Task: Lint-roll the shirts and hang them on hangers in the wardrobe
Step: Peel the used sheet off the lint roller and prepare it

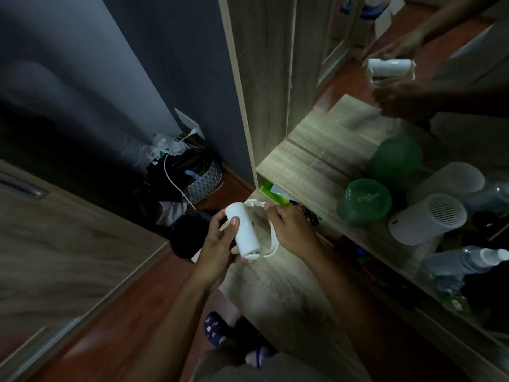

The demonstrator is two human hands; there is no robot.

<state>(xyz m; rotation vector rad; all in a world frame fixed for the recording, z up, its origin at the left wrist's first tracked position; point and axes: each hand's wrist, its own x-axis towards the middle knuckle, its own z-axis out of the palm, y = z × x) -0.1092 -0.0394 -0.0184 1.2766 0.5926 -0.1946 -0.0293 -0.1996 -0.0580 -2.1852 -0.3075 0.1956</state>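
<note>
A white lint roller (243,228) is held in front of me over a wooden shelf unit (292,172). My left hand (220,244) wraps the white cylinder from the left. The roller's white frame or cover (271,238) is gripped near its top by my right hand (292,227). A mirror on the upper right shows the reflected roller (391,68) and both hands. No shirt or hanger is in view.
On the shelf stand a green tub (365,201), a white round device with a grille (428,217) and clear spray bottles (465,261). A pile of bags and a white cable (179,172) fills the floor corner. A wooden door panel (63,244) is at left.
</note>
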